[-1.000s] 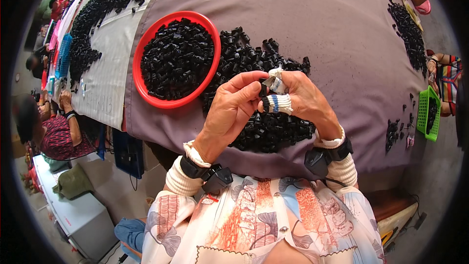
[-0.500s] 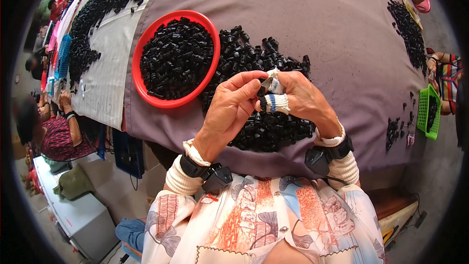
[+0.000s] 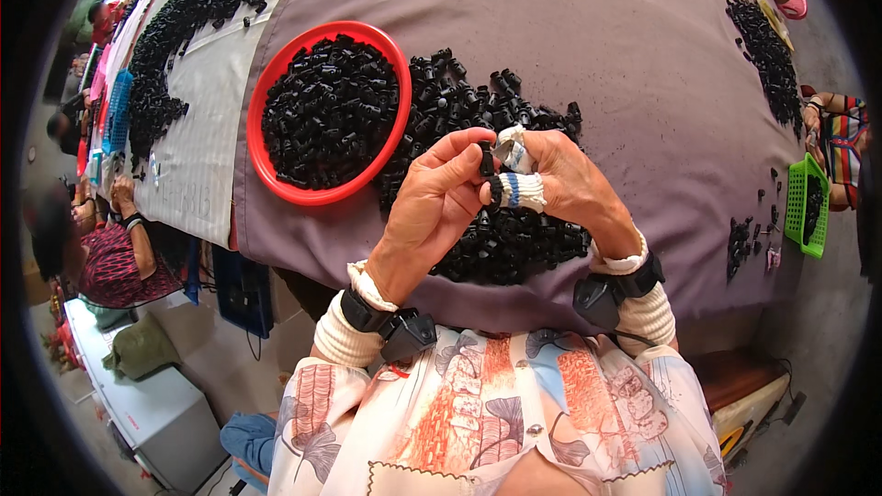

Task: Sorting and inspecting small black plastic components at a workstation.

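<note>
Pinching a small black part (image 3: 487, 160) between closed thumb and forefinger, the left hand (image 3: 427, 197) faces the right hand (image 3: 577, 179), whose cloth-wrapped fingers (image 3: 522, 191) stand slightly apart; whether they grip it is unclear. A light, steady pinch should serve best. Below lies a black pile (image 3: 514, 253), beside a red basin (image 3: 317, 195).

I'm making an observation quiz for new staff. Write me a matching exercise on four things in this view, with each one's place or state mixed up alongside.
Things:
1. Red basin
2. Left hand
3. Green basket
4. Right hand

Places or states:
A. Bare-fingered, with a small black part at its thumb
B. Far right of the picture
C. Wearing white finger covers with blue stripes
D. Left of the hands, full of black pieces

Pairs: 1-D, 2-A, 3-B, 4-C
</note>
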Tool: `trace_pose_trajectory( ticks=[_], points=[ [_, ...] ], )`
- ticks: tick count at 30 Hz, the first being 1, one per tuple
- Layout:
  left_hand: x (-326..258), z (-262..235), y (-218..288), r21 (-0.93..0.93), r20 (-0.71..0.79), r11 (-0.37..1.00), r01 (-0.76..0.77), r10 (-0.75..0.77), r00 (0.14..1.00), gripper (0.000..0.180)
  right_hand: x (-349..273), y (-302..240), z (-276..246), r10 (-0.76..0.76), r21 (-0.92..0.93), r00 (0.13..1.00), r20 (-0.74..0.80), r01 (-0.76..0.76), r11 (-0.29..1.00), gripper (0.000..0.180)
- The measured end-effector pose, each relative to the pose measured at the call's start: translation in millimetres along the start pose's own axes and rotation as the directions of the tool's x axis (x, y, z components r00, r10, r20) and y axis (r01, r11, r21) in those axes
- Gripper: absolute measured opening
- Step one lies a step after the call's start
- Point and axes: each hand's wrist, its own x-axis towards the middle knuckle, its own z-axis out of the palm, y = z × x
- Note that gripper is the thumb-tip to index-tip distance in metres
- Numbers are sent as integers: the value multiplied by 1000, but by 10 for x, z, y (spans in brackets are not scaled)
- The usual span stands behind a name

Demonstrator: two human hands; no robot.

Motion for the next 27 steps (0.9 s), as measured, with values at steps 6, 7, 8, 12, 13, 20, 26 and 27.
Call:
trace_pose_trajectory(
  ticks=[6,7,8,12,13,20,26,27],
  points=[
    [-17,-45,-8,-27,19,1000,15,-15,1000,21,8,-18,-5,40,-32,999,-3,-40,999,39],
    [-13,-43,-11,-27,20,999,17,-17,1000,21,7,-15,-7,62,-34,998,1,-62,998,38],
    [-10,-41,-14,-27,18,1000,17,-16,1000,21,9,-5,-5,63,-34,998,-1,-63,997,38],
    [-12,-43,-16,-19,4,1000,9,-8,1000,21,21,-26,-5,47,-55,999,-2,-47,997,41],
    [-13,-42,-16,-19,4,1000,9,-8,1000,21,22,-41,-10,75,-63,997,10,-74,995,42],
    [-7,-29,-27,2,-31,1000,6,-6,999,21,35,16,-5,42,-87,999,16,-40,995,43],
    [-11,-58,-37,25,-25,1000,11,-10,1000,21,18,68,7,46,-40,998,36,-44,998,45],
    [-14,-55,-37,34,-27,999,12,-11,1000,21,15,99,13,24,-43,999,27,-23,999,45]
  ],
)
